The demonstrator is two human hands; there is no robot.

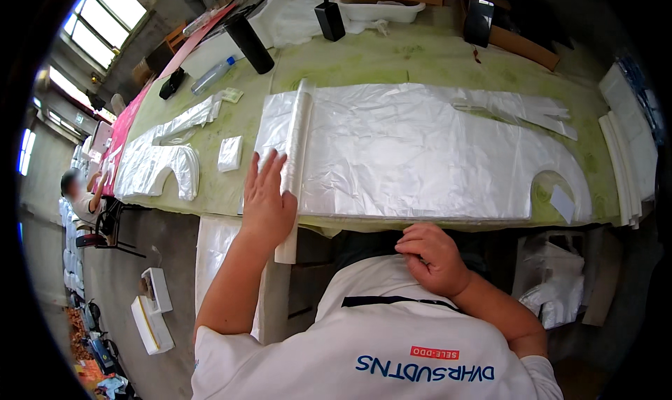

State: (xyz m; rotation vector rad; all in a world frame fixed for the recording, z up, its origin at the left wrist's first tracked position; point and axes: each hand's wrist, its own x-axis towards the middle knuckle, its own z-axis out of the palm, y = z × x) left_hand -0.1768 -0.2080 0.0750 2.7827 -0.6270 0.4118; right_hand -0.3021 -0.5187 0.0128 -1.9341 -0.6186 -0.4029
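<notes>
My left hand (268,198) lies spread at the left side of a long white roll (299,144), its fingers over the clear plastic sheeting there. The roll runs from the far part of the table past its front edge. To the right, flat plastic sheeting (413,151) with cut-out curves covers the table, probably in several layers. A small white paper (562,202) rests at its right end by the rounded cut-out. My right hand (435,260) is curled in front of my waist, just off the table edge, with nothing visible in it.
Left on the green-covered table (413,53) lie folded plastic pieces (157,158) and a small white packet (229,153). Behind stand a black cylinder (250,44), a plastic bottle (213,76) and a black box (329,20). A person (85,200) sits far left.
</notes>
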